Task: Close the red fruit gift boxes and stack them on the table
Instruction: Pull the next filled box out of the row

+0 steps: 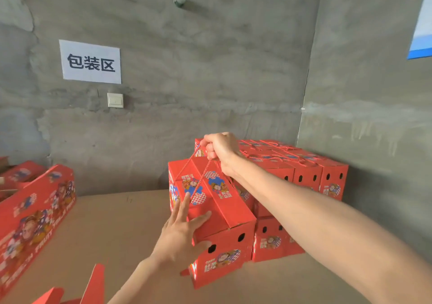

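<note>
Right hand [219, 150]: fingers curled tight round the red rope handle [203, 175], both strands gathered above the lid.

Left hand [180, 236]: fingers [184, 205] straight and spread, flat against the sloped lid panel near the end wall, gripping nothing.

Red fruit gift box [224, 240]: lid folded shut, at the front of the brown surface [112, 229], touching the stack of closed boxes [308, 173] behind it in the wall corner. Cannot tell whether its base rests fully.

Judgement: corrugated card, stiff at the folds, panels dent if squeezed. Contents unseen, so weight is unknown. Carry by the rope and steady with a flat palm on the side or base.

Unclosed boxes [37, 210] lie well apart, far left.
</note>
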Available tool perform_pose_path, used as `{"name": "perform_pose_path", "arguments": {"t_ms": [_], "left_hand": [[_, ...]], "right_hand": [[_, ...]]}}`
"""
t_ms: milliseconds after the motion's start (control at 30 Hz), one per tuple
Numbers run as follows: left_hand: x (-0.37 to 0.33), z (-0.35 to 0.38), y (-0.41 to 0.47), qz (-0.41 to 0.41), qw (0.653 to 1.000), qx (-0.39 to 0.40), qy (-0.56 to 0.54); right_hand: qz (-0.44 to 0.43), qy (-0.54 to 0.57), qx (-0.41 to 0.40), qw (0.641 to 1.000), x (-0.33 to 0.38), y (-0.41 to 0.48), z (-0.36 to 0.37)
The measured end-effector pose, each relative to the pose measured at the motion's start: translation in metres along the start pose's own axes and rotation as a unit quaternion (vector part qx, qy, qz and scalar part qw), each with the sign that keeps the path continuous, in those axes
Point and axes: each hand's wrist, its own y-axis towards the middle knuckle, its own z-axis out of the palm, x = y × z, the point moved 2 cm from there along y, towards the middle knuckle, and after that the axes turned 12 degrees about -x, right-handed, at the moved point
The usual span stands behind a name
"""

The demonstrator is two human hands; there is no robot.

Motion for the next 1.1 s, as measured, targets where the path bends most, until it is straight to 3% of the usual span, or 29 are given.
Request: {"name": "perform_pose_path", "arguments": {"t_ms": [67,300,367,433,500,567,633,733,833,933,1033,1100], "left_hand": [[0.01,0.009,0.019,-0.022,0.999,-0.028,0.025],[0.076,0.037,0.128,-0.078,0.993,-0.08,-0.049],[0.096,0.055,0.156,-0.114,0.989,-0.077,-0.046],[0.111,0.078,0.176,-0.173,0.978,-0.095,-0.072],[0.122,0.101,0.19,-0.213,0.964,-0.121,-0.1],[0.135,0.121,0.192,-0.235,0.952,-0.15,-0.127],[0.147,0.137,0.187,-0.226,0.953,-0.152,-0.135],[0.161,0.154,0.186,-0.209,0.956,-0.159,-0.129],[0.165,0.162,0.199,-0.188,0.958,-0.167,-0.139],[0.169,0.179,0.201,-0.179,0.973,-0.133,-0.063],[0.181,0.208,0.185,-0.258,0.961,-0.033,0.09],[0.189,0.221,0.18,-0.283,0.954,0.025,0.099]], "right_hand": [[-0.017,-0.009,0.013,1.0,-0.002,0.024,0.007],[-0.095,-0.036,0.054,0.993,-0.015,0.125,0.027],[-0.127,-0.106,0.087,0.982,-0.038,0.147,0.033],[-0.195,-0.323,0.11,0.919,-0.085,0.162,0.035],[-0.243,-0.507,0.164,0.811,-0.151,0.163,0.033],[-0.311,-0.56,0.216,0.737,-0.202,0.159,0.033],[-0.372,-0.586,0.196,0.693,-0.23,0.16,0.036],[-0.449,-0.583,0.112,0.668,-0.243,0.166,0.042],[-0.456,-0.57,0.053,0.681,-0.251,0.177,0.05],[-0.443,-0.573,0.09,0.684,-0.269,0.207,0.07],[-0.395,-0.59,0.116,0.694,-0.277,0.232,0.092],[-0.37,-0.6,0.121,0.699,-0.28,0.248,0.1]]}}
